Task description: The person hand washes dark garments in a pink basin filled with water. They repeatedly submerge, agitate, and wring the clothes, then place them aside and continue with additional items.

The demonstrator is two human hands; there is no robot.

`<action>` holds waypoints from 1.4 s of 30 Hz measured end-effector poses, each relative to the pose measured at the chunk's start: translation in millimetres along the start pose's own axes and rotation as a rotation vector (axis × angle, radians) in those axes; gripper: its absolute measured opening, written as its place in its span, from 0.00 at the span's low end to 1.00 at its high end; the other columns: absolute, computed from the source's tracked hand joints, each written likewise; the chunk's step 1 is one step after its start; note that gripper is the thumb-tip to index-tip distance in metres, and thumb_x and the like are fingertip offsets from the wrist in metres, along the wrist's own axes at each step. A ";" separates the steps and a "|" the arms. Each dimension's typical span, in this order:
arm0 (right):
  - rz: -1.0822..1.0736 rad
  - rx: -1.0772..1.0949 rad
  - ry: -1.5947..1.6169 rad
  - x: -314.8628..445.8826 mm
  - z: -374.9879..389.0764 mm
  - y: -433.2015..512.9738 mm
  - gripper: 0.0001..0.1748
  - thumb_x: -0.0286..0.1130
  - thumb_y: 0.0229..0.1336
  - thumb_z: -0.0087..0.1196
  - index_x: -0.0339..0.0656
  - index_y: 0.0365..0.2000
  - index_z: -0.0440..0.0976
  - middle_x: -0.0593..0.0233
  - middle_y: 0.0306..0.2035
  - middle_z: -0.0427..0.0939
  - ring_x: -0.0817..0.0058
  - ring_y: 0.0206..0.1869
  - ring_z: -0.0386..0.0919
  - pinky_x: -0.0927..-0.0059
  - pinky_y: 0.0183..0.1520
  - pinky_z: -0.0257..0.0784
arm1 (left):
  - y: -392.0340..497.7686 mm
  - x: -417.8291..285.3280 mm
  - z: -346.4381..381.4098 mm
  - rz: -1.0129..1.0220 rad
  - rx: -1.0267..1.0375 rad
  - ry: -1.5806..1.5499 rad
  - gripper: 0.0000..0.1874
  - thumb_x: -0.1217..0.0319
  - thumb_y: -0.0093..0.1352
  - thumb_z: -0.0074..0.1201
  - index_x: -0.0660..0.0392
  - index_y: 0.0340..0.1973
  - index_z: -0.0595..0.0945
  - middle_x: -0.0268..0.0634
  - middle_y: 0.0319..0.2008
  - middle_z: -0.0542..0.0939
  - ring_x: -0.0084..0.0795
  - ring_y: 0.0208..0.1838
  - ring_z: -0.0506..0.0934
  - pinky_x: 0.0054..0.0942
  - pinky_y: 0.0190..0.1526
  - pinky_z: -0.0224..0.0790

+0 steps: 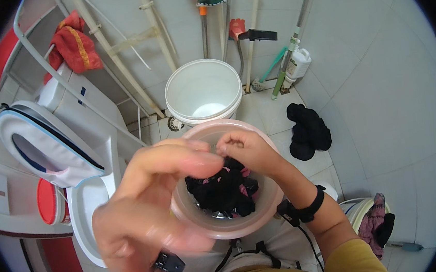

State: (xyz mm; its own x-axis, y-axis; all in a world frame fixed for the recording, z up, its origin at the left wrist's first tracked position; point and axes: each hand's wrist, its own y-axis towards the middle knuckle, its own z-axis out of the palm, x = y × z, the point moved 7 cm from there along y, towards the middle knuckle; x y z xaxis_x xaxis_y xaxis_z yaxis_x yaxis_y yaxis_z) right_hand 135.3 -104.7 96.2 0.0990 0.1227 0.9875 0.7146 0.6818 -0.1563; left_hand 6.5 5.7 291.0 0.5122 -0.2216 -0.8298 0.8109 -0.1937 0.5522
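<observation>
A pink plastic basin [262, 221] stands before me with wet black and pink cloth [223, 192] and some water in it. My left hand [135, 209] is raised close to the camera, over the basin's left side. Its fingers are curved and spread from the thumb, slightly blurred, with nothing seen between them. Above the far part of the basin, my right hand [248, 152] has its fingers curled near the left fingertips. Whether it pinches something small is not clear. Both hands are above the cloth, not gripping it.
Behind the basin stands a white bucket [204, 86]. Black cloth [309, 130] lies on the tiled floor at right. A toilet [92, 209] with a raised padded seat is at left. A bucket with pink cloth [373, 225] stands at lower right. Pipes [156, 28] line the wall.
</observation>
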 end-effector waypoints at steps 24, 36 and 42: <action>-0.311 0.212 -0.464 10.1 26.4 -22.0 0.08 0.32 0.61 0.56 0.38 0.36 0.74 0.55 0.29 0.79 0.56 0.35 0.79 0.58 0.39 0.72 | -42.4 12.5 9.2 -0.893 -0.236 -0.028 0.23 0.61 0.78 0.34 0.66 0.60 0.65 0.46 0.64 0.64 0.38 0.65 0.67 0.41 0.63 0.61; -0.215 0.255 -0.533 3.5 27.7 -20.4 0.08 0.29 0.63 0.55 0.36 0.41 0.75 0.60 0.33 0.81 0.67 0.36 0.80 0.67 0.40 0.73 | -10.4 9.5 15.6 -0.659 0.370 0.429 0.13 0.67 0.77 0.37 0.57 0.54 0.70 0.44 0.49 0.74 0.36 0.46 0.76 0.35 0.53 0.73; -0.265 0.241 -0.587 -1.5 30.6 -19.9 0.08 0.30 0.61 0.55 0.36 0.38 0.76 0.57 0.34 0.80 0.57 0.39 0.78 0.61 0.44 0.71 | -8.4 24.5 22.0 -0.584 0.318 0.309 0.14 0.65 0.77 0.39 0.57 0.53 0.71 0.44 0.51 0.74 0.37 0.49 0.75 0.39 0.56 0.70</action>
State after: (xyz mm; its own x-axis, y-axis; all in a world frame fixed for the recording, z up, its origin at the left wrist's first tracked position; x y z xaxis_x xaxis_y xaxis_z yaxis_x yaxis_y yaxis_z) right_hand 99.7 -96.4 97.2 -0.4982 0.2537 0.8291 0.4819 0.8759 0.0216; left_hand 6.0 -19.1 267.8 0.1164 0.2728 -0.9550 0.8787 -0.4766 -0.0291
